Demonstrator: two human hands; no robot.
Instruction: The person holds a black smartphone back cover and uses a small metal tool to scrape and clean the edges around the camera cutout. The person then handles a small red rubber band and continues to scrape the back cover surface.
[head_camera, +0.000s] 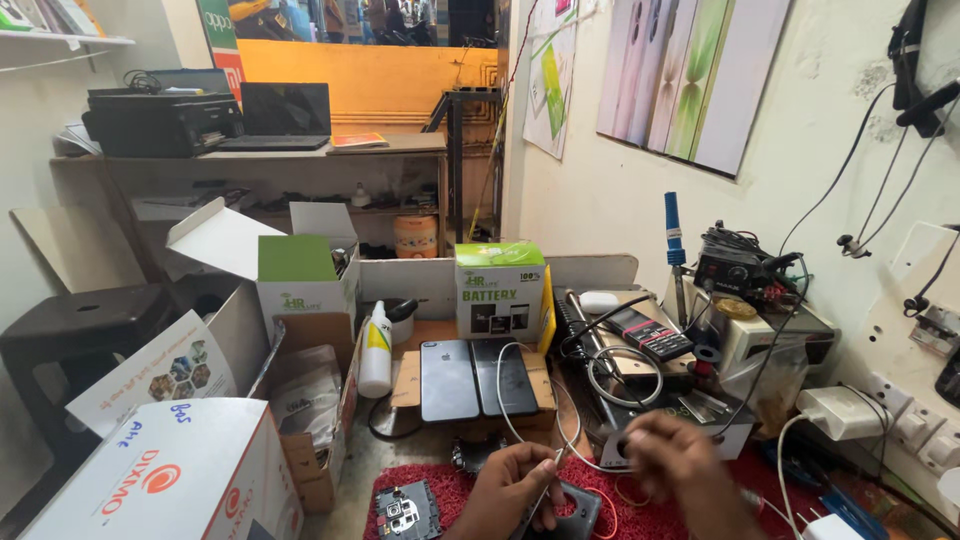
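My left hand (505, 488) is low in the middle of the view, its fingers closed around a thin grey tool (546, 482) that points down at a dark phone part (572, 512) lying on the red mat (455, 482). My right hand (680, 470) hovers just to the right of it, blurred, with its fingers curled; whether it holds anything is unclear. A small open phone body with a camera module (405, 510) lies on the mat left of my left hand. A white cable (512, 410) loops from the bench toward my hands.
Two black phones (475, 378) lie face down on cardboard behind the mat. Beside them stand a white bottle (375, 350) and a green-and-white box (498, 290). Cardboard boxes (180, 470) and a black stool (80, 320) crowd the left. Tools, a keypad phone (650, 335) and wall sockets (905, 420) fill the right.
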